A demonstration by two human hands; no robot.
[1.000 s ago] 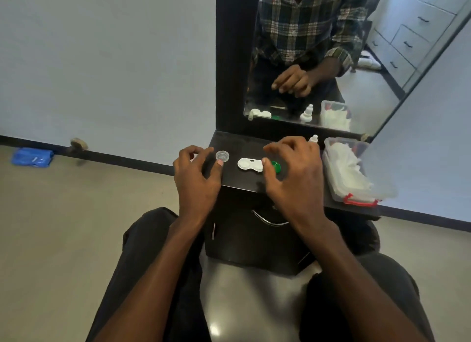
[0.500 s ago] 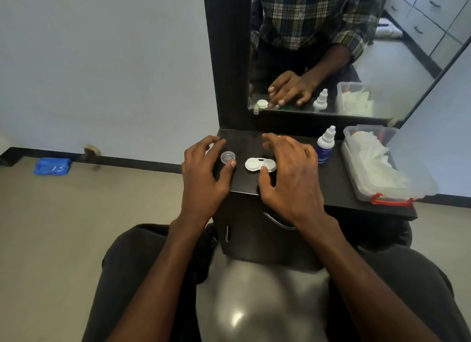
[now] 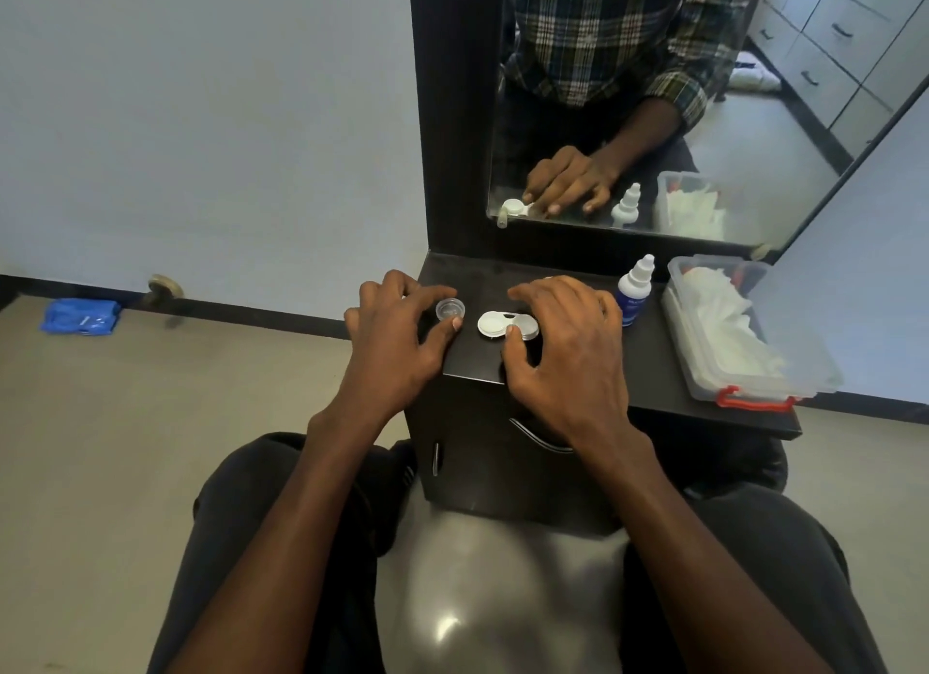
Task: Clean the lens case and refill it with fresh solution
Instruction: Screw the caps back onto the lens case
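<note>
Dark and glossy, the bench (image 3: 653,372) stands below a mirror (image 3: 704,120). On it, the left hand (image 3: 397,341) pinches a small clear cap (image 3: 449,309) between thumb and forefinger. Just right of that grip lies the white lens case (image 3: 495,323), the right hand (image 3: 568,351) grasping its right end. Beyond the right hand's knuckles stand a solution bottle (image 3: 634,296) and a clear tissue box (image 3: 729,341).
</note>
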